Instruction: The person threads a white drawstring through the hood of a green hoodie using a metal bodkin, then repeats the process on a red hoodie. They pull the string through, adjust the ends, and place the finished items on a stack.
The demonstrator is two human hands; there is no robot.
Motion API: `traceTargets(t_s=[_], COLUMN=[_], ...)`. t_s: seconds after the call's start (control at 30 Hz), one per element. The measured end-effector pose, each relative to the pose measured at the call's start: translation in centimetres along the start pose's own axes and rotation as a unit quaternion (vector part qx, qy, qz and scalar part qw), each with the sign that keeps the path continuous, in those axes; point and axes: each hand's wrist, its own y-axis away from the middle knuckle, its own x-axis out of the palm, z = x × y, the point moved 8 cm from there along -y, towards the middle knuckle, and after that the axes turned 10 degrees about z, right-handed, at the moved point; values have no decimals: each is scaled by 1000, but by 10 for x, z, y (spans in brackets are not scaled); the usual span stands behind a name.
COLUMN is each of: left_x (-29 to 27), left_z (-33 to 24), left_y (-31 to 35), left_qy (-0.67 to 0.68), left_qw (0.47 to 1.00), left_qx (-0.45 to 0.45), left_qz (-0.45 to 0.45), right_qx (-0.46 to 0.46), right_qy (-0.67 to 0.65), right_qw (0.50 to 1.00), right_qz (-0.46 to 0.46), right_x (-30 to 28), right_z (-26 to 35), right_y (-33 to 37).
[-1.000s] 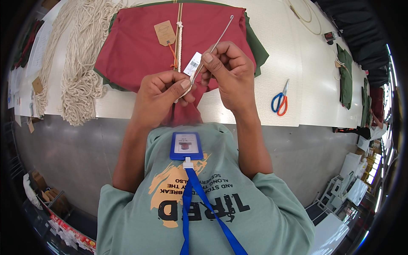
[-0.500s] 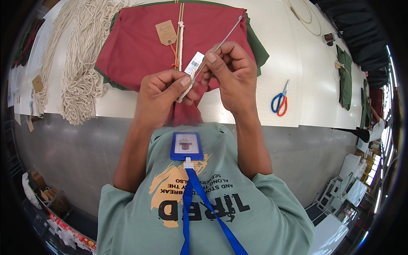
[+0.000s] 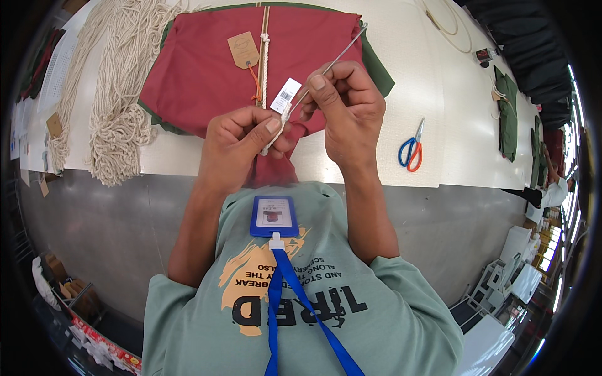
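My left hand (image 3: 241,141) pinches the end of a cream cord (image 3: 269,144) between thumb and fingertips. A white barcode label (image 3: 285,95) stands up beside that pinch. Held in my right hand (image 3: 351,113) is a thin metal rod (image 3: 343,53) with a small looped tip, slanting up to the right. Its lower end points at the cord; whether it passes through is hidden by the fingers. Behind both hands lies a folded dark red cloth piece (image 3: 194,69) with green edges. A cream braided cord and a brown card tag (image 3: 242,50) lie along its middle.
Scissors with blue and orange handles (image 3: 412,150) lie right of my right hand. Bundles of cream cord (image 3: 119,94) hang over the table edge at left. Folded green cloth (image 3: 506,119) and a cord loop (image 3: 451,25) are at right. Another person's arm shows far right.
My right hand and the metal rod have shifted slightly up and to the right, away from my left hand. The left hand keeps its pinch on the cord.
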Motion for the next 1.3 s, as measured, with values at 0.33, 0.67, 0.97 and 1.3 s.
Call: traceTargets(t_s=[0.33, 0.67, 0.97, 1.3], left_x=[1, 19, 23, -3], left_z=[8, 29, 1, 16], left_y=[-5, -21, -14, -3], left_qy=[-32, -165, -365, -148], left_qw=[999, 986, 923, 988], left_qx=[-31, -14, 67, 20], left_qz=[-21, -11, -106, -36], right_qx=[99, 180, 147, 84], right_qy=[-91, -300, -322, -387], right_qw=[990, 918, 847, 900], right_qz=[-44, -188, -396, -183], right_x=[-3, -23, -89, -101], right_z=[-19, -64, -123, -33], right_y=[-18, -48, -55, -43])
